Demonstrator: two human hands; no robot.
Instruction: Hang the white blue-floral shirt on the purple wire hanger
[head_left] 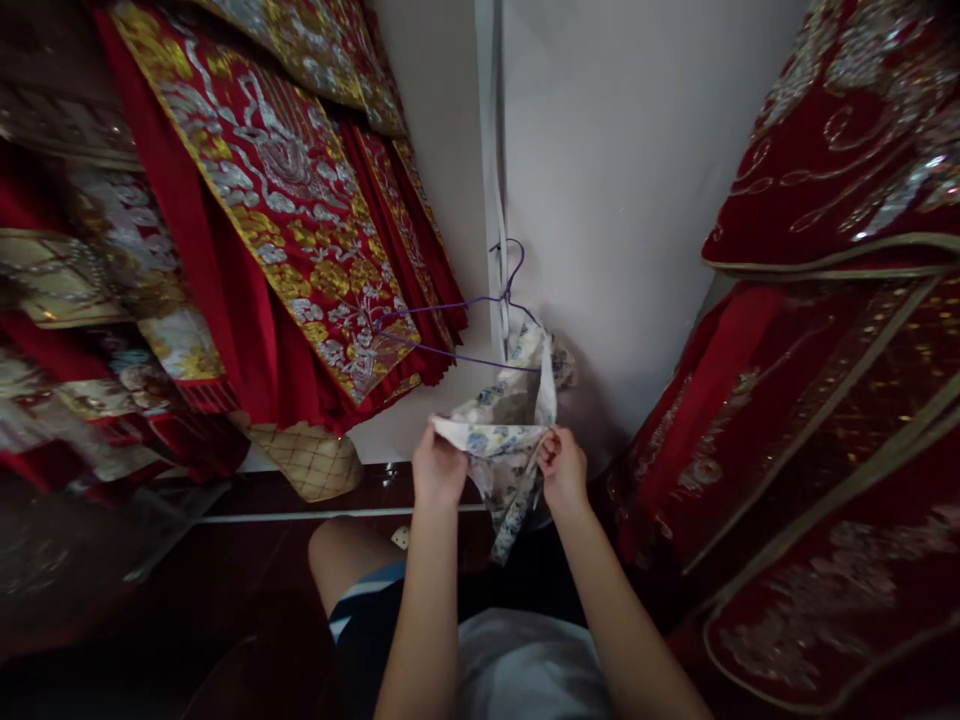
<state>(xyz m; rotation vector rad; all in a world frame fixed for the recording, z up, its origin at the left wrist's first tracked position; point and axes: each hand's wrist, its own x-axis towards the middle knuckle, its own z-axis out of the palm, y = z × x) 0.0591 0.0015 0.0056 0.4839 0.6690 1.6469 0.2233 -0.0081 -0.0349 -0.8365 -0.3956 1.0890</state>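
A white garment with blue and yellow flowers (499, 440) hangs partly off a thin purple clothes hanger (472, 358). The hanger's hook is up against a pale strip on the wall, and its left end carries no cloth. My left hand (439, 470) is closed on the left end of the garment's edge. At the other end of that stretched edge, my right hand (562, 465) pinches the cloth. Between the two hands the edge runs nearly straight, and the rest of the fabric droops below to a point. The garment's exact kind is unclear.
Red gowns with gold and silver embroidery (292, 200) hang on the left, close to the hanger's end. More red sequined garments (825, 400) hang on the right. A pale wall (622, 150) stands ahead, with a white vertical strip (493, 120). My knee (352, 555) is below.
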